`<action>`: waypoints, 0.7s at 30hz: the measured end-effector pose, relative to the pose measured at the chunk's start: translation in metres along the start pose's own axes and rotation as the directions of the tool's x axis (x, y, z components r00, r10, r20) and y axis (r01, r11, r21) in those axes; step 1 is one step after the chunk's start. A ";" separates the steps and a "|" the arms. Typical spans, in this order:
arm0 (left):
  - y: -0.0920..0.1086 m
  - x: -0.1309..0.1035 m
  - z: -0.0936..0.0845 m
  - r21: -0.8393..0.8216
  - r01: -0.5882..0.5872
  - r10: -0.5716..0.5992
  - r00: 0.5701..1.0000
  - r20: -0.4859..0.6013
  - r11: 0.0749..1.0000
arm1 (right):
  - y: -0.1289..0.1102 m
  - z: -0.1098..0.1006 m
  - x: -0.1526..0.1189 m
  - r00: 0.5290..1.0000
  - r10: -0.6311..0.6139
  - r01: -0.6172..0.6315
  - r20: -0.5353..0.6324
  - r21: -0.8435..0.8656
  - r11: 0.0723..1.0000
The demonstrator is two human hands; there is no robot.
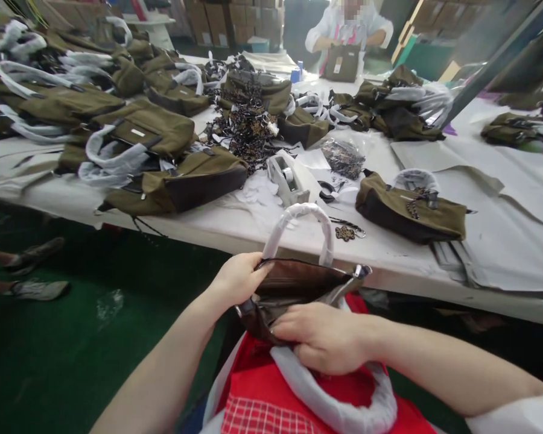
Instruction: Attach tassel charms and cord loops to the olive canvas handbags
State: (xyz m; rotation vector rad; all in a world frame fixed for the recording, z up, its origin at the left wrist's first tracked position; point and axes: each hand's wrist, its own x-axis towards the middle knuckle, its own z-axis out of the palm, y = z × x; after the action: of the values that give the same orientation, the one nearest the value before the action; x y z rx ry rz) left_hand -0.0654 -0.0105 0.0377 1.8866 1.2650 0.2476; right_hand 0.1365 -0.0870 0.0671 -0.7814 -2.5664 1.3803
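A handbag with a dark lining is held with its mouth gaping in front of my red apron. My left hand is closed on the bag's rim at the left, thumb on top. My right hand grips the near rim, with its fingertips reaching into the mouth. One white-wrapped handle stands up at the far side; the other wrapped handle hangs over the apron. The bag's outside is mostly hidden.
Olive handbags are heaped on the white table at left. A tape dispenser, a flower-shaped charm and another bag lie beyond my hands. Across the table a person holds a bag. Dark chains are piled mid-table.
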 end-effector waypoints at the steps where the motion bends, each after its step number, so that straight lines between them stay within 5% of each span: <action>1: -0.007 0.000 0.003 -0.067 0.014 -0.016 1.000 -0.021 0.998 | 0.003 0.008 0.005 1.000 0.004 -0.004 0.010 0.064 0.998; 4: -0.022 -0.003 0.012 -0.287 0.038 -0.047 0.999 -0.026 0.957 | 0.018 0.025 0.020 0.975 0.216 -0.171 -0.061 0.419 0.892; 8: -0.026 -0.009 0.019 -0.577 0.045 -0.033 0.999 0.031 0.815 | 0.039 0.032 0.044 0.755 0.655 -0.384 -0.026 0.792 0.474; 11: -0.023 -0.015 0.023 -0.757 0.129 -0.050 0.991 0.126 0.640 | 0.043 0.033 0.059 0.773 0.622 -0.401 0.123 0.855 0.330; 16: -0.020 -0.025 0.026 -0.872 0.236 -0.086 0.972 0.221 0.429 | 0.041 0.040 0.066 0.802 0.572 -0.414 0.173 0.851 0.323; 21: -0.035 -0.032 0.027 -0.866 0.207 -0.152 0.976 0.153 0.455 | 0.040 0.045 0.036 0.679 0.695 -0.333 0.236 0.943 0.005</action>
State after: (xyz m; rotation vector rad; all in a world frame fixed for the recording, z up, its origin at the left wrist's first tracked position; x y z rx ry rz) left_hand -0.0889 -0.0459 0.0042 0.8209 0.9723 0.6041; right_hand 0.1055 -0.0846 0.0040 -1.5047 -0.5983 2.3171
